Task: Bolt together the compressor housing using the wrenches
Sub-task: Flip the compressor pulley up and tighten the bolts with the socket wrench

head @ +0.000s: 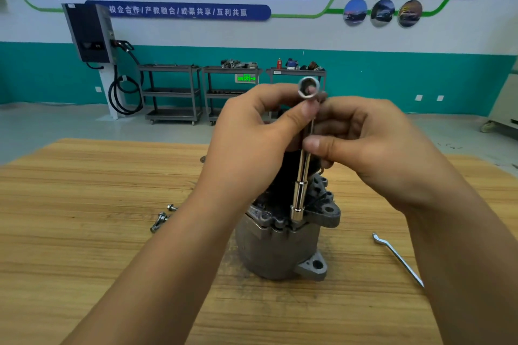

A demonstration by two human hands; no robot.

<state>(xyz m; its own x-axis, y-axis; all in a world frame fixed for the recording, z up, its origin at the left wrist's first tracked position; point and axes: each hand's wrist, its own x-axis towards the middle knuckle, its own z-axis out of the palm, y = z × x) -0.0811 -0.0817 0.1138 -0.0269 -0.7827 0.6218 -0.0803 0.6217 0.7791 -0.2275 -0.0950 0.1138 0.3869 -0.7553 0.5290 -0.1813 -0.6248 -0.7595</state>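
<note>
Single view, head-worn, wide-angle. Faces forward and down over the wooden surface (pixel 84 204), close above the left hand (pixel 252 148) and right hand (pixel 372 148) at frame centre. Upper frame reaches across the floor (pixel 56 123) to the far wall (pixel 392 78) and steel trolleys (pixel 171 91).
</note>
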